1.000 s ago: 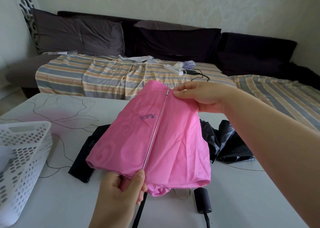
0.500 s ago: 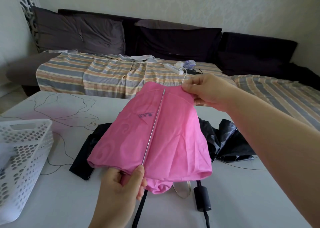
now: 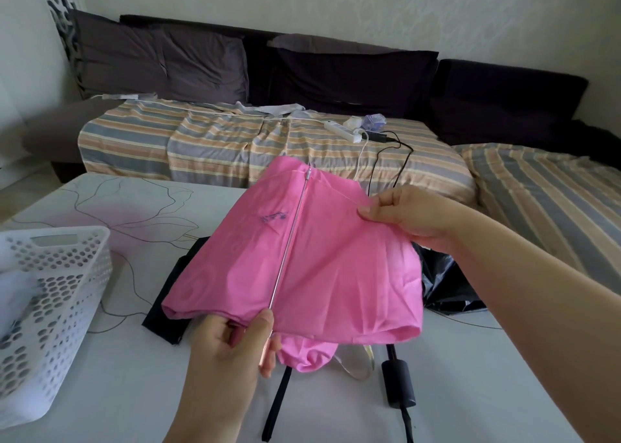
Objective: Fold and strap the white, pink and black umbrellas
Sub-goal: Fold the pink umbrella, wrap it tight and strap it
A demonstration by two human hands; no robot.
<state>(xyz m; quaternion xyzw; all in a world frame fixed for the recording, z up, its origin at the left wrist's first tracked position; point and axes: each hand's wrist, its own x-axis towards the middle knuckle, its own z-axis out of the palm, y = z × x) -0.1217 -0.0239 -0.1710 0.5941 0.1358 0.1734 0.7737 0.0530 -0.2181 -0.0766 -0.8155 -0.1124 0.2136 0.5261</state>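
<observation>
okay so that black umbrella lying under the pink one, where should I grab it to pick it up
Probably its black handle, which sticks out toward you, uncovered, on the table. Come from above and close around its sides. The black canopy lies crumpled and partly under the pink umbrella.

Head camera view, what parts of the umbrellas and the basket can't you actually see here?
- Crumpled black umbrella: mostly hidden behind the pink fabric umbrella.
- Pink umbrella's handle: covered by the left hand.
- White perforated plastic basket: cut off by the left edge; its contents are blurred.
- White umbrella: not identifiable.
</observation>
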